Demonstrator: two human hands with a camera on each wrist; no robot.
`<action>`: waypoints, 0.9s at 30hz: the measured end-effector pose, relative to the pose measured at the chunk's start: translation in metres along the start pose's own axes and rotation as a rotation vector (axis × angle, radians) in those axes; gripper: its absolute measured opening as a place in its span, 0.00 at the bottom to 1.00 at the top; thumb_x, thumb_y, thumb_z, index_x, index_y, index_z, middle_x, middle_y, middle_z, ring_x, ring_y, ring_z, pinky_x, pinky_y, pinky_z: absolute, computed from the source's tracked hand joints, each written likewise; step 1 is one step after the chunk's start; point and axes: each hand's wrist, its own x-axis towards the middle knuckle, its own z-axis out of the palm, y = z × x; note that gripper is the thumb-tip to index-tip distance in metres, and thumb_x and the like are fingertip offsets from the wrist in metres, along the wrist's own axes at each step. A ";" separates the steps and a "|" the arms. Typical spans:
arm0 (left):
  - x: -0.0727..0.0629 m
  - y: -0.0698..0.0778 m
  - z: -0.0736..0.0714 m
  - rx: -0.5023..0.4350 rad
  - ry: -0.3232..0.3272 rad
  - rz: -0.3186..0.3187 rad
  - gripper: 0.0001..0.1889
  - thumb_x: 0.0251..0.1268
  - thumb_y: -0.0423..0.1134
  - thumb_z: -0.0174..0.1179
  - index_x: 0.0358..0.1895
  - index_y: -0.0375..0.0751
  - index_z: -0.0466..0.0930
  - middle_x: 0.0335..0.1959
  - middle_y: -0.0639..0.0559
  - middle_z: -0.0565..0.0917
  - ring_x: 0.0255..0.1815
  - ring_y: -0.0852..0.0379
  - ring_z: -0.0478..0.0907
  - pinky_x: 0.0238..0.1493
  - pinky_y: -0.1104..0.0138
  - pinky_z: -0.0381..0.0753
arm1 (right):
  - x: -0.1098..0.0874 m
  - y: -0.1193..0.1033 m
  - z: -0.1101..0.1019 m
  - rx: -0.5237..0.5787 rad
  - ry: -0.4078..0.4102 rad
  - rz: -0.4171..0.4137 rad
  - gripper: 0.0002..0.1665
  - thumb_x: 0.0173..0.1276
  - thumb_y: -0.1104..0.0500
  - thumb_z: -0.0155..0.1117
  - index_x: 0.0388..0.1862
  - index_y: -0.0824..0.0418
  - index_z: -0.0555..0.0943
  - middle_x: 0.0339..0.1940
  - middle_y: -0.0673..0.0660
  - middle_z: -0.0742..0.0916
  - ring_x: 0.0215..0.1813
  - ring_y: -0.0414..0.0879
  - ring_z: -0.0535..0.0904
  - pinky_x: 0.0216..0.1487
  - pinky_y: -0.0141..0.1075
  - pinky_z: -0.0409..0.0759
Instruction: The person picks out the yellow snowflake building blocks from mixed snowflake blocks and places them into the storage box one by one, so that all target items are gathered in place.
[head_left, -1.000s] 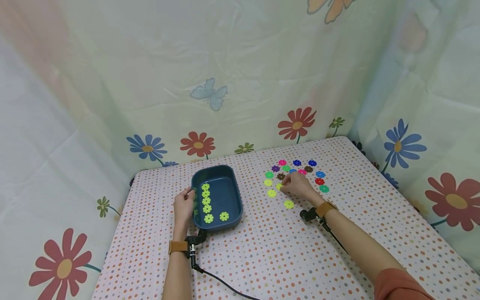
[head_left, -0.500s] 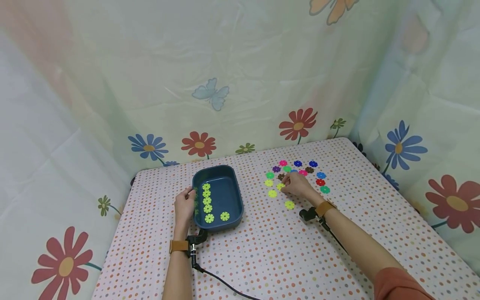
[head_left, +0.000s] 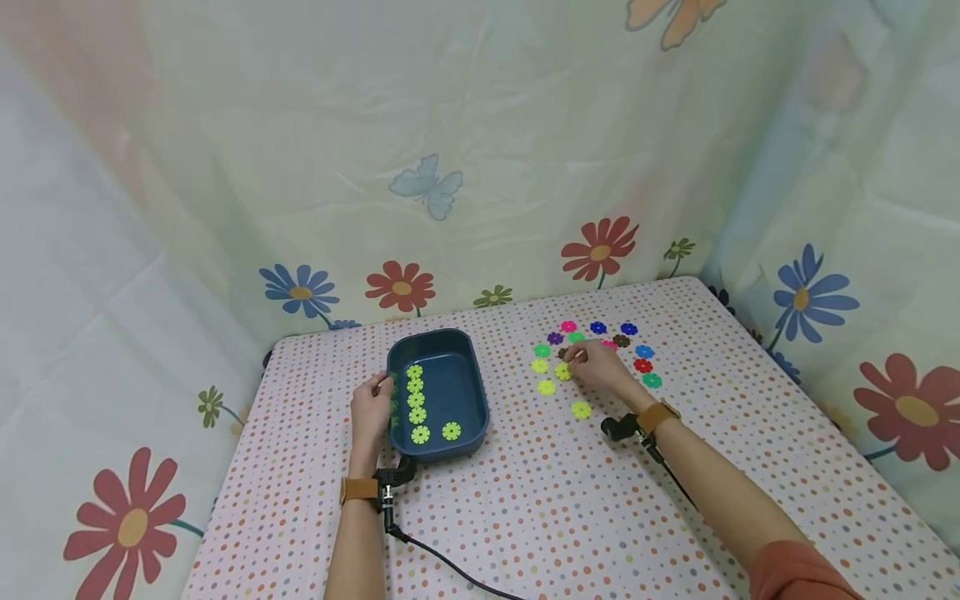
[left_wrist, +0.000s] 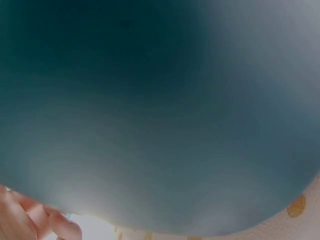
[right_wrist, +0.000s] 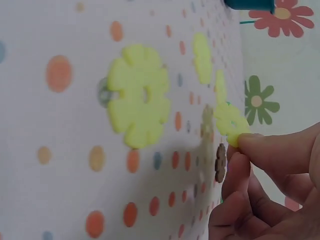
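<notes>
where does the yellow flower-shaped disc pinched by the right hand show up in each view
Head: the yellow flower-shaped disc is right of centre, below mid-height, at the right hand.
Left wrist: not in it.
Right wrist: right of centre, about mid-height.
Shared landmark: the dark blue tray, left of the disc in head, filling most of left wrist, cut off at right wrist's top edge.

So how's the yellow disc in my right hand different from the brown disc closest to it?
Colour: the yellow disc is bright, the brown disc dark. Support: your right hand pinches the yellow disc, while the brown disc rests on the table. Pose: the yellow disc is tilted up; the brown disc lies flat. Both are flower-shaped with notched rims.
</notes>
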 end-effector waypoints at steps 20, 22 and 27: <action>0.003 0.003 0.001 -0.013 0.001 -0.017 0.23 0.82 0.42 0.50 0.71 0.34 0.72 0.61 0.36 0.79 0.59 0.43 0.77 0.57 0.50 0.76 | 0.022 -0.068 0.007 0.284 -0.109 -0.016 0.12 0.75 0.61 0.60 0.52 0.66 0.81 0.49 0.63 0.83 0.54 0.62 0.79 0.60 0.55 0.75; 0.003 0.004 0.002 -0.011 0.002 -0.019 0.23 0.82 0.42 0.50 0.71 0.34 0.72 0.61 0.36 0.79 0.59 0.43 0.76 0.57 0.50 0.77 | 0.024 -0.077 0.013 0.284 -0.127 -0.041 0.12 0.76 0.61 0.60 0.52 0.67 0.81 0.49 0.63 0.84 0.55 0.63 0.78 0.60 0.56 0.75; 0.002 0.004 0.001 -0.007 0.004 -0.023 0.23 0.82 0.42 0.50 0.71 0.34 0.72 0.62 0.36 0.78 0.61 0.43 0.76 0.59 0.49 0.76 | 0.026 -0.102 0.028 0.284 -0.138 -0.075 0.11 0.74 0.62 0.61 0.50 0.66 0.82 0.46 0.63 0.85 0.54 0.66 0.79 0.60 0.58 0.75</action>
